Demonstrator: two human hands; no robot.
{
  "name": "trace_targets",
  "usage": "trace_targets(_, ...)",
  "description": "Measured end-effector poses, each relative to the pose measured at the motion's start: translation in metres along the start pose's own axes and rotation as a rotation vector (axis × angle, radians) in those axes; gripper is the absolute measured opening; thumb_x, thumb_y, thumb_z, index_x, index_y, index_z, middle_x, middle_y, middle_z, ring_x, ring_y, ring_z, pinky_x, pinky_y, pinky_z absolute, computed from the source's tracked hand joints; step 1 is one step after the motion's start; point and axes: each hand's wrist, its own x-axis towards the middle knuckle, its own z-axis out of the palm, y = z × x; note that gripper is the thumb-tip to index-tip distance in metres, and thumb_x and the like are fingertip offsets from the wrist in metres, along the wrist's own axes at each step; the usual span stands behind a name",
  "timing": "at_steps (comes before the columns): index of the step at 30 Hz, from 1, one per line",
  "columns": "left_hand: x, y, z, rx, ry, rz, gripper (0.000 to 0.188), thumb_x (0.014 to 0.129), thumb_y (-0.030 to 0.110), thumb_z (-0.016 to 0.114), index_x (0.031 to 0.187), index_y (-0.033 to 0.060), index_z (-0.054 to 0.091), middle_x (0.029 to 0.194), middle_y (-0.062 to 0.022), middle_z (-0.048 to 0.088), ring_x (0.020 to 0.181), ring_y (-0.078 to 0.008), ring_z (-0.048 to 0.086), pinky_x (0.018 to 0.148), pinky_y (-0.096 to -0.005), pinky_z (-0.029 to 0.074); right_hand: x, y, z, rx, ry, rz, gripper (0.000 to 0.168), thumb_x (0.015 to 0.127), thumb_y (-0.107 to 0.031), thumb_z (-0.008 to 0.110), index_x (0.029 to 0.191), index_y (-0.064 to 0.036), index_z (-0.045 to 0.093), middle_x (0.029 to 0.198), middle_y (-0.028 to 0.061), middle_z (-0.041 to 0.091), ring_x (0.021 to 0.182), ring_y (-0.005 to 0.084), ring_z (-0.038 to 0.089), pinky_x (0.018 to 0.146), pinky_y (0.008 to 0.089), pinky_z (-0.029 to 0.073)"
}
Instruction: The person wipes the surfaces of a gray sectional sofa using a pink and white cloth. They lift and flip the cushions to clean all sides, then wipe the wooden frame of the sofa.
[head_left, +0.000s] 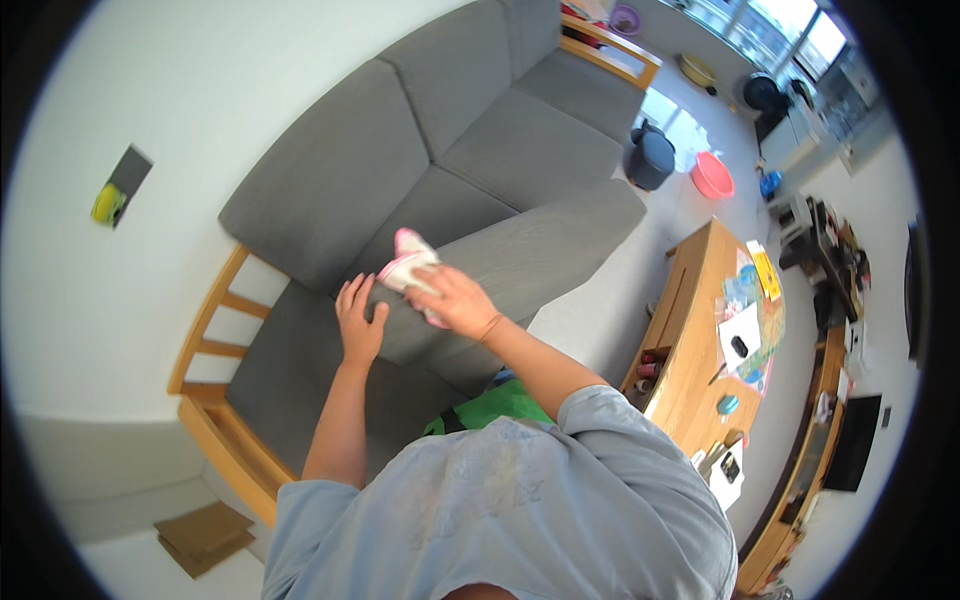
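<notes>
My right hand (454, 304) presses a white cloth with a pink edge (409, 266) against a grey sofa cushion (517, 259). Part of the cloth is hidden beneath the fingers, and its far end is blurred. The cushion lies tilted across the grey sofa seat (480, 150). At the cushion's near left end is my left hand (360, 319), thumb and fingers apart, with nothing in its grasp. It seems to rest on the fabric.
A wooden armrest (232, 442) borders the sofa on the left. To the right, a wooden coffee table (694, 330) bears papers and small items. A dark stool (651, 159) and a pink basin (712, 176) stand on the floor beyond. Flattened cardboard (202, 536) lies lower left.
</notes>
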Motion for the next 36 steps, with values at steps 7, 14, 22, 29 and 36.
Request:
trace_targets(7, 0.051, -0.003, -0.009, -0.027, -0.109, -0.249, 0.065, 0.078, 0.037, 0.077, 0.134, 0.0107, 0.056, 0.134, -0.0142, 0.046, 0.123, -0.0329, 0.046, 0.105, -0.0439, 0.038, -0.07, 0.134, -0.096, -0.363, 0.546, 0.703, 0.043, 0.076, 0.007, 0.06, 0.113, -0.015, 0.066, 0.122, 0.0154, 0.059, 0.109, 0.036, 0.056, 0.095, 0.0429, 0.047)
trace_targets(14, 0.096, 0.019, -0.001, 0.086, -0.117, -0.269, 0.066, 0.079, 0.04, 0.077, 0.132, 0.0064, 0.057, 0.123, -0.0149, 0.051, 0.116, -0.0318, 0.052, 0.099, -0.041, 0.042, -0.095, 0.234, -0.124, -0.047, 0.824, 0.946, 0.044, 0.089, 0.009, 0.05, 0.128, -0.009, 0.058, 0.135, 0.0165, 0.052, 0.128, 0.0357, 0.046, 0.107, 0.0399, 0.038)
trace_targets(22, 0.108, 0.127, 0.017, 0.168, -0.266, -0.345, 0.077, 0.076, 0.048, 0.076, 0.139, 0.0105, 0.052, 0.125, -0.0157, 0.049, 0.117, -0.0329, 0.051, 0.099, -0.0427, 0.042, -0.062, 0.299, -0.099, 0.007, 0.794, 1.12, 0.04, 0.094, -0.012, 0.052, 0.134, -0.016, 0.056, 0.142, 0.0111, 0.051, 0.133, 0.0315, 0.045, 0.109, 0.0387, 0.037)
trace_targets(29, 0.129, 0.178, 0.038, 0.148, -0.369, -0.451, 0.084, 0.075, 0.046, 0.077, 0.143, 0.0088, 0.046, 0.128, -0.0198, 0.049, 0.118, -0.0361, 0.053, 0.1, -0.043, 0.043, -0.049, 0.188, -0.047, 0.194, 0.586, 1.001, 0.037, 0.089, -0.006, 0.056, 0.122, -0.019, 0.066, 0.121, 0.0106, 0.066, 0.104, 0.031, 0.066, 0.088, 0.0366, 0.053)
trace_targets(36, 0.124, 0.148, 0.04, 0.129, -0.362, -0.51, 0.08, 0.074, 0.039, 0.079, 0.14, 0.0077, 0.049, 0.124, -0.022, 0.052, 0.115, -0.0365, 0.054, 0.099, -0.0423, 0.043, -0.069, 0.096, -0.069, 0.666, 0.074, 0.702, 0.036, 0.084, -0.005, 0.056, 0.114, -0.021, 0.069, 0.115, 0.0059, 0.069, 0.1, 0.0269, 0.067, 0.08, 0.0372, 0.056)
